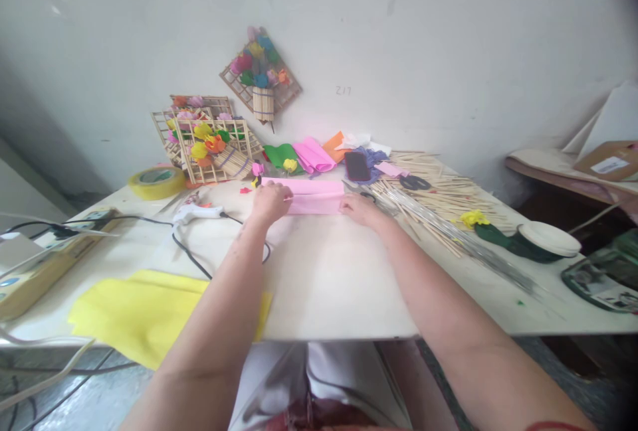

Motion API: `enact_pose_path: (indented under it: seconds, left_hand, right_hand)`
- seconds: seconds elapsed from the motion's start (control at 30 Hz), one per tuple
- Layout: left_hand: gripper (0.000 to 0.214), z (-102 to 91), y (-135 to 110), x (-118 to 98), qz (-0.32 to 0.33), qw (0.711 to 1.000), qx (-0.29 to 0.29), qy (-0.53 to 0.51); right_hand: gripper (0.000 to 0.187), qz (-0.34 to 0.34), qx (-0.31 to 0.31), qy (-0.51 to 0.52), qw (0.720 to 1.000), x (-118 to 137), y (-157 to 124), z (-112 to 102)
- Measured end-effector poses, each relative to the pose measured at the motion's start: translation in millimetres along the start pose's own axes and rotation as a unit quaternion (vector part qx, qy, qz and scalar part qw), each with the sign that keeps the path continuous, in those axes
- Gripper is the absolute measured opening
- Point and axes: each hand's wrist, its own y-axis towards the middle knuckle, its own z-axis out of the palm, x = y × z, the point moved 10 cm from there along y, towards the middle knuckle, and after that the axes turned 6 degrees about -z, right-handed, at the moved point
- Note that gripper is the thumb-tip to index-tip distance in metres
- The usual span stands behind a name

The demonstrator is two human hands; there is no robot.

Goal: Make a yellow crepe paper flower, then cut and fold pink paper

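A pink sheet point(316, 204), crepe paper or thin felt, lies on the white table in front of me with a crease or folded edge running along its length. At its left end my left hand point(272, 201) is closed, fingertips pinching the sheet. The right end is held by my right hand point(359, 208), its fingers curled at the sheet's edge. Just behind my right hand lies a pair of scissors point(367, 194), partly hidden. Small pink and yellow scraps sit beside my left hand.
On the left are a glue gun point(197, 215), yellow tape roll point(156, 182), power strip point(54, 255) and yellow sheet point(134, 311). Stick panels with flowers point(214, 145) lean on the wall. A phone point(357, 167), wooden sticks point(448, 192), wires point(478, 255) and a glass jar point(605, 278) occupy the right.
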Motion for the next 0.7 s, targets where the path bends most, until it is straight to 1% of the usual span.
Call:
enact_pose_path:
  seconds: [0.07,0.13,0.17,0.2,0.27,0.4,0.57,0.7]
  left_hand:
    - [0.026,1.4,-2,-24,0.038,0.998,-0.007,-0.049]
    - [0.027,8.4,-5,-45,0.068,0.994,0.005,-0.086]
    - [0.026,14.5,-6,-54,0.081,0.992,0.019,-0.093]
    - [0.025,21.2,-8,-62,0.091,0.991,0.035,-0.094]
    - [0.024,32.4,-9,-69,0.089,0.990,0.053,-0.090]
    - [0.022,44.5,-8,-68,0.061,0.994,0.056,-0.071]
    - [0.025,50.7,-7,-61,0.037,0.996,0.063,-0.060]
    - [0.028,53.7,-7,-60,0.033,0.996,0.067,-0.052]
  right_hand:
    - [0.015,0.005,0.002,-0.005,1.000,0,0,0]
    - [0.015,0.008,0.001,-0.009,1.000,0,-1,0]
    - [0.015,0.009,0.000,-0.011,1.000,0,0,0]
    - [0.015,0.008,-0.001,-0.013,1.000,0,0,0]
    - [0.016,0.006,-0.002,-0.015,1.000,-1,0,1]
    - [0.016,0.000,-0.006,-0.016,1.000,-1,1,1]
    - [0.014,-0.015,-0.023,-0.008,1.000,2,-1,-2]
    - [0.012,-0.013,-0.021,-0.003,1.000,1,0,0]
